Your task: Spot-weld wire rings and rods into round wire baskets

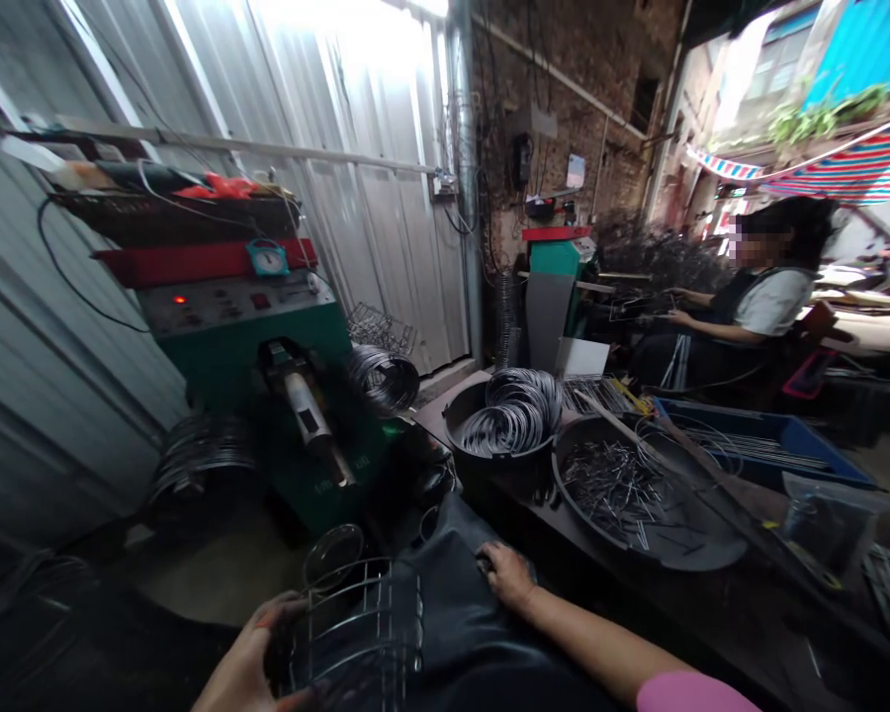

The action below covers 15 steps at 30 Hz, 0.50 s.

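Two round black containers stand side by side on the dark workbench (712, 613) to the person's right. The deeper round black plastic tub (464, 420) holds a heap of thin grey wire hoops (515, 413) lying loosely across one another. Just beside it, the wider shallow black basin (682, 554) holds a scatter of short cut wire pieces (615, 485), mostly in its left half. Behind these, one blue rectangular plastic tray (823, 435) holds long straight wire rods (749, 447). One clear plastic bag (823, 514) sits near the basin; what is in it is too dark to tell.

Two green box-shaped machines show: the near green machine with a red top (222, 336) ahead of the person, and a far green machine (560, 257) by the brick wall. Beside the near one lie two stacked bundles of wire hoops, one on its left (200, 460) and one on its right (382, 376). One co-worker in a white top (771, 297) sits at the far bench.

The half-built silver wire basket frame (356, 628), curved hoops crossed by straight ribs, lies on the person's lap against the black apron (452, 613). The left hand (248, 658) is closed around the frame's left edge. The right hand (508, 576) rests knuckles-up on the apron, fingers curled; whether it pinches anything cannot be told.
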Each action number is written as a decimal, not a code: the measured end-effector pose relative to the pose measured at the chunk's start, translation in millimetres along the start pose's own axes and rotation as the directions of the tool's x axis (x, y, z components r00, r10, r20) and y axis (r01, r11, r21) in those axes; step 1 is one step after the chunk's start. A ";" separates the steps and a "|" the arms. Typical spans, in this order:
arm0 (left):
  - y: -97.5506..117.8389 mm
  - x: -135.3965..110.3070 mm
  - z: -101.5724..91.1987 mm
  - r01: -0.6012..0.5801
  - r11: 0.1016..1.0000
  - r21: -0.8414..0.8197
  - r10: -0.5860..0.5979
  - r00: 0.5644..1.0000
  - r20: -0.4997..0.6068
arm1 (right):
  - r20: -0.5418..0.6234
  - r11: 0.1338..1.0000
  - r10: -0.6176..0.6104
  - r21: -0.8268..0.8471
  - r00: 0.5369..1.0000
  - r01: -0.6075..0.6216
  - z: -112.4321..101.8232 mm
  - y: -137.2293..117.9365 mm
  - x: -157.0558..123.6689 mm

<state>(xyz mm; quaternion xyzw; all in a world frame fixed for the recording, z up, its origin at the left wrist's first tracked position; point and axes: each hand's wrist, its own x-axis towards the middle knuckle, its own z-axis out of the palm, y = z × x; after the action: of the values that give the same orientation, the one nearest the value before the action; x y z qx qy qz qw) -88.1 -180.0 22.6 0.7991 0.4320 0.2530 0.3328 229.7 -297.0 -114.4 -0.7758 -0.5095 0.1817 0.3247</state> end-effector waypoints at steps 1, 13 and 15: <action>2.9 8.2 -3.9 -0.037 0.994 0.105 0.042 0.998 -0.046 | 0.003 0.999 -0.010 0.044 1.000 0.010 -1.4 -4.9 6.2; 15.9 84.8 35.1 0.007 0.899 0.438 0.083 0.979 -0.185 | 0.493 0.924 -0.269 0.373 0.828 0.078 -40.6 -147.2 109.1; 11.4 89.8 41.5 0.026 0.899 0.438 0.064 0.980 -0.190 | 0.555 0.951 -0.248 0.298 0.794 0.088 -31.9 -159.0 123.3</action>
<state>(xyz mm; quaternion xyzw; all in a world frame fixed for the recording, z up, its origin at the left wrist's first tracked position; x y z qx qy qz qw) -8.6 -120.5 14.7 0.8281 0.5013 0.2314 0.0971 193.4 -152.2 24.3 -0.5843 -0.6241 0.4465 0.2640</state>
